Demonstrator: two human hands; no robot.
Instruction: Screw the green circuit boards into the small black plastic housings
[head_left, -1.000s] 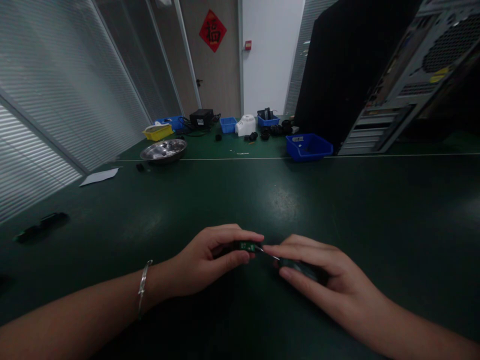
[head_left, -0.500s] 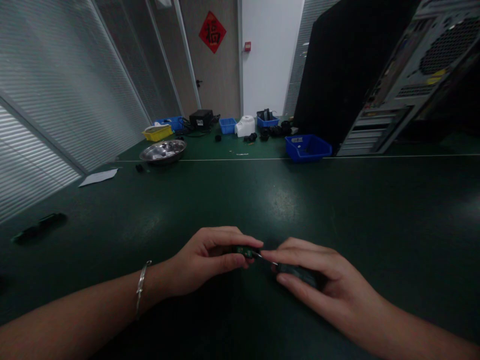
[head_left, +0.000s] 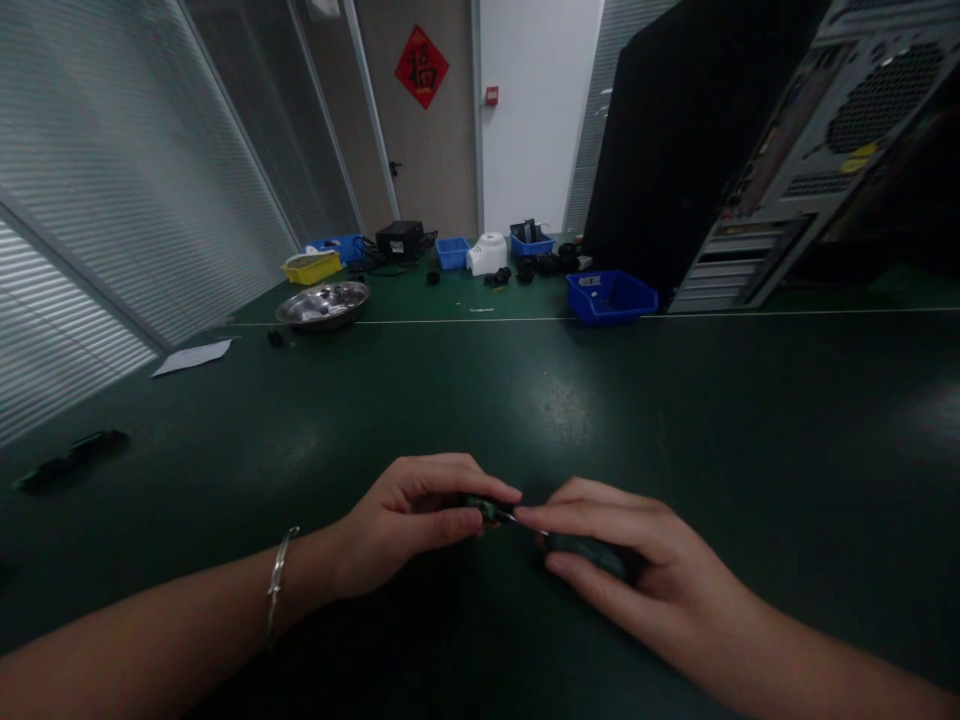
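head view showed a small green circuit board (head_left: 486, 507) at lower centre of the frame, pinched between the thumb and fingers of the left hand (head_left: 397, 525). the right hand (head_left: 637, 580), just beside it, was closed around a dark-handled screwdriver (head_left: 577, 545), tip touching the board. both forearms rested low over the green table (head_left: 675, 400). the board looked tiny, dark, mostly hidden.

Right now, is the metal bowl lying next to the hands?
No, the metal bowl sits far back on the table, away from both hands.
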